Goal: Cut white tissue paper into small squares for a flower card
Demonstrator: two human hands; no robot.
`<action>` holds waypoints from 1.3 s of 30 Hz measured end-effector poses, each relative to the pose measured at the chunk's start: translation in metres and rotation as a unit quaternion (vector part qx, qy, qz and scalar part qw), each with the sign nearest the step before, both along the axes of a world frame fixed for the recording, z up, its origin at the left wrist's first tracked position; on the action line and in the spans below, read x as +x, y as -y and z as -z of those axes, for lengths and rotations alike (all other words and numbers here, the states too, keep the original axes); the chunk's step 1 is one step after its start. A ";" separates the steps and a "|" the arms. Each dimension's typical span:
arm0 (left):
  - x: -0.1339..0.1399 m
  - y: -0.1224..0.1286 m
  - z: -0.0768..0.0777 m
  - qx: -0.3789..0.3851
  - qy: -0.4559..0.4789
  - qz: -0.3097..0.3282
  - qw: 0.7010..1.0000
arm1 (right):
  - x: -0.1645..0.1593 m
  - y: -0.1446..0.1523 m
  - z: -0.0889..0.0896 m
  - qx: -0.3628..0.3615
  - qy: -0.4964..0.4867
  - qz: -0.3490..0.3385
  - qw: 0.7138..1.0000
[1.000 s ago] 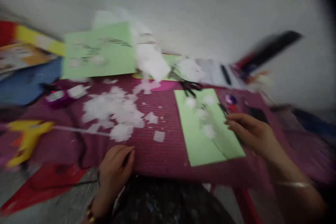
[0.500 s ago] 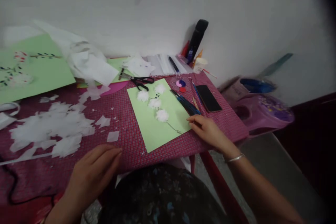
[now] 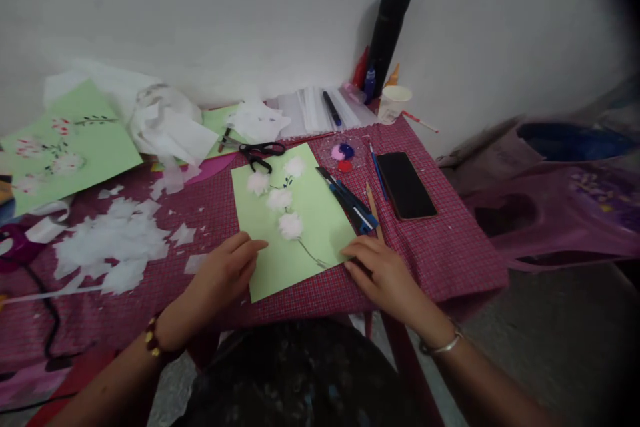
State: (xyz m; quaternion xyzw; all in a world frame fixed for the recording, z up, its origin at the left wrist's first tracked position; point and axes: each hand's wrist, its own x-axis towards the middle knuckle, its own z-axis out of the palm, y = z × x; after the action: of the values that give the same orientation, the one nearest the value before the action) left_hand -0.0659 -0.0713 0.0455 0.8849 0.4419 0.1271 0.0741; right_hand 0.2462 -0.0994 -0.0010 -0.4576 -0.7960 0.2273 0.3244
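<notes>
A sheet of light green paper (image 3: 320, 213) lies on the table, bearing several fluffy white paper flowers (image 3: 279, 199) and a thin drawn stem (image 3: 310, 252). My left hand (image 3: 225, 267) is at the sheet's left edge, fingers stretched out and their tips over the paper. At the lower right corner, my right hand (image 3: 377, 273) has its thumb and fingers closed on the edge of the sheet. Two blue-and-black craft knives (image 3: 353, 203) lie along its right side, with a pencil (image 3: 373, 207) beside them. Black-handled scissors (image 3: 257, 152) rest at its upper left.
White paper scraps (image 3: 113, 237) are heaped on the left. Behind them is another decorated green sheet (image 3: 70, 147). A paint palette (image 3: 344, 152), a paintbrush (image 3: 377, 170), a phone (image 3: 406, 185) and a paper cup (image 3: 394, 103) occupy the right side. A purple hot glue gun (image 3: 20, 243) is at far left.
My left hand has moved up and right from the table's front to the green sheet's left edge. My right hand stays at the sheet's lower right corner. The camera view has shifted.
</notes>
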 end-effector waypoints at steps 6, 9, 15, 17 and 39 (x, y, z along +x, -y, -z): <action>0.011 -0.010 0.011 -0.019 0.049 0.046 0.998 | 0.003 0.001 -0.005 -0.042 -0.024 -0.007 0.999; 0.017 -0.004 0.012 -0.019 0.042 0.115 0.992 | 0.005 0.001 -0.008 -0.056 -0.032 -0.006 0.998; 0.030 0.021 0.025 0.035 -0.001 0.217 0.976 | 0.003 0.001 -0.015 -0.087 -0.009 0.014 0.996; 0.031 0.023 0.027 0.039 -0.011 0.230 0.972 | 0.003 0.001 -0.019 -0.096 0.004 0.005 0.995; 0.016 0.001 0.042 -0.019 -0.091 0.209 0.974 | -0.018 -0.076 -0.026 -0.033 0.282 0.180 0.942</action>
State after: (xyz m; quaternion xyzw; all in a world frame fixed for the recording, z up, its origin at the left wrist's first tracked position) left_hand -0.0501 -0.0728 0.0034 0.9639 0.2547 0.0192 0.0754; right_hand 0.2283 -0.0233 0.0249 -0.6489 -0.7515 0.0528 0.1070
